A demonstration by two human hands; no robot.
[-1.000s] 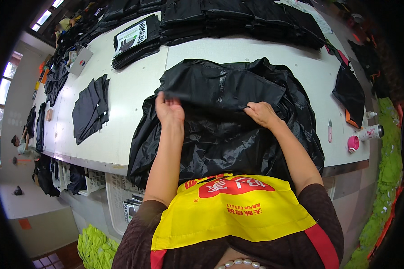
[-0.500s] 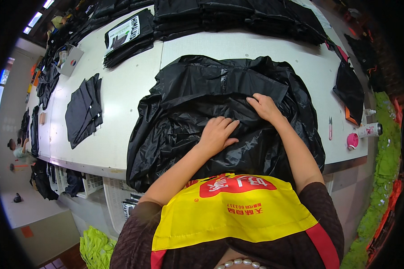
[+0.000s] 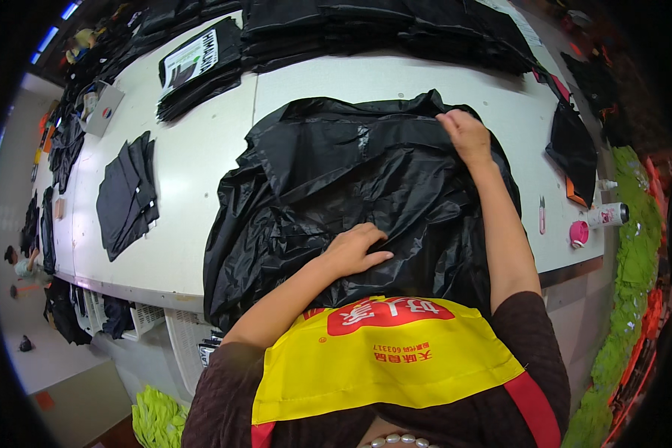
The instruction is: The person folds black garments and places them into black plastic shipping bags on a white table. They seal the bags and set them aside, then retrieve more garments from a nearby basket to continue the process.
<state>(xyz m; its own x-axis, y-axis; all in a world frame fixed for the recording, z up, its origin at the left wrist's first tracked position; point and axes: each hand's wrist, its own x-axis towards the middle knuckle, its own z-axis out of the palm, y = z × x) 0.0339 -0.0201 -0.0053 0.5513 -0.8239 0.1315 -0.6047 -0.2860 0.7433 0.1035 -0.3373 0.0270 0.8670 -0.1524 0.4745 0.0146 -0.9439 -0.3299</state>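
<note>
Head view. Black garment (image 3: 336,187): spread crumpled on the white counter (image 3: 201,224), directly before you, near edge hanging over the counter's front. Your left hand (image 3: 357,250): flat on its near middle, fingers loose, grasping nothing. Your right hand (image 3: 464,136): at its far right corner, fingers pinching the fabric edge. Folded dark piece (image 3: 127,196): well apart, left. Black stacks (image 3: 381,30): along the far edge.

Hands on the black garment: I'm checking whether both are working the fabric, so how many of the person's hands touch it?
2. The left hand presses flat near the black garment's near edge; the right hand grips its far edge.
</note>
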